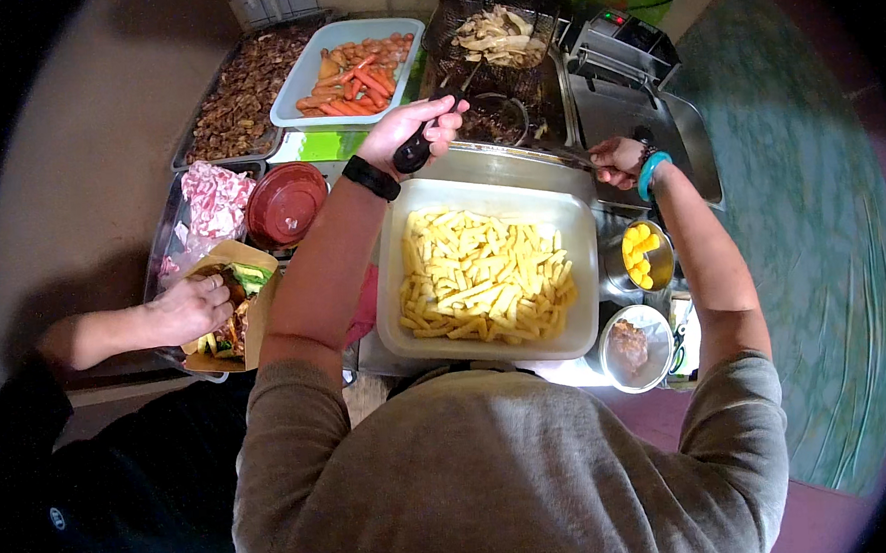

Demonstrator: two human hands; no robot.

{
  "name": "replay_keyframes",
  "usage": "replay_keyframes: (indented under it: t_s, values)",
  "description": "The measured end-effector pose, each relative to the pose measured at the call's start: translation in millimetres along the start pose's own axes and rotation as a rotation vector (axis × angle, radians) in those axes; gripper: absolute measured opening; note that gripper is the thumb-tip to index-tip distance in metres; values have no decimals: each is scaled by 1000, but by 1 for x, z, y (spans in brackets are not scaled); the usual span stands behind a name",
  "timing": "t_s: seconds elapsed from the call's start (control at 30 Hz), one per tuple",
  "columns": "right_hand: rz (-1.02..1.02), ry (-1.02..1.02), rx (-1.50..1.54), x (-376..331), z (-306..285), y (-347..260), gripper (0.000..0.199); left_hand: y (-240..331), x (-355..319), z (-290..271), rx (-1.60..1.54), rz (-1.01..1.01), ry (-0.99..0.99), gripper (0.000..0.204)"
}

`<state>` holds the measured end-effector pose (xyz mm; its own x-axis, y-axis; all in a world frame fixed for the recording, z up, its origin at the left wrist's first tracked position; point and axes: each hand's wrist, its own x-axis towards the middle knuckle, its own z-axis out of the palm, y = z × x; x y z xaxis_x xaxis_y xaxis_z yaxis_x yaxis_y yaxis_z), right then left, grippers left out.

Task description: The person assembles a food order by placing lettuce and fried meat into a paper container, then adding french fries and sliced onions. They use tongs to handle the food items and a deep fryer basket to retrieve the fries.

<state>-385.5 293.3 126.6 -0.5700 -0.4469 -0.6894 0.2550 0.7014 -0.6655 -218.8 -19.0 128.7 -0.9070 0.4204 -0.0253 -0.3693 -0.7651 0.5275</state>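
My left hand (419, 138) is closed round the black handle of a fry basket (441, 38), raised and tilted over the fryer. Pale, sliced strips of food (499, 38) lie in the basket. Pinched in my right hand (617, 162) is the thin metal handle of what looks like a round wire skimmer (500, 113). Its ring sits over the dark oil of the fryer (552, 101), below the basket. Directly in front of my body, under my forearms, stands a white tub (388, 279) of pale cut fries (488, 274).
At left another person's hand (199, 304) reaches into a cardboard food box (262, 321). Behind are a light-blue tub (297, 74) of sausages and a tray of browned meat (238, 92). A steel cup (666, 265) of yellow pieces and a round container (658, 365) stand at right.
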Motion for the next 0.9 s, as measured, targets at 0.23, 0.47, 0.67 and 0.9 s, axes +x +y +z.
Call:
replay_keyframes:
  t_s: [0.23, 0.47, 0.67, 0.9]
  values:
    - [8, -265, 652, 11, 14, 21, 3, 0, -6, 11, 2, 13, 144, 20]
    - [-153, 158, 106, 42, -2, -1, 9, 3, -3, 5, -12, 9, 100, 19]
    - [-248, 679, -1094, 49, -9, -26, 19, 7, -8, 6, -33, 23, 129, 20]
    - [-283, 291, -845, 18, -31, 0, 17, -5, -2, 3, 92, 34, 87, 28]
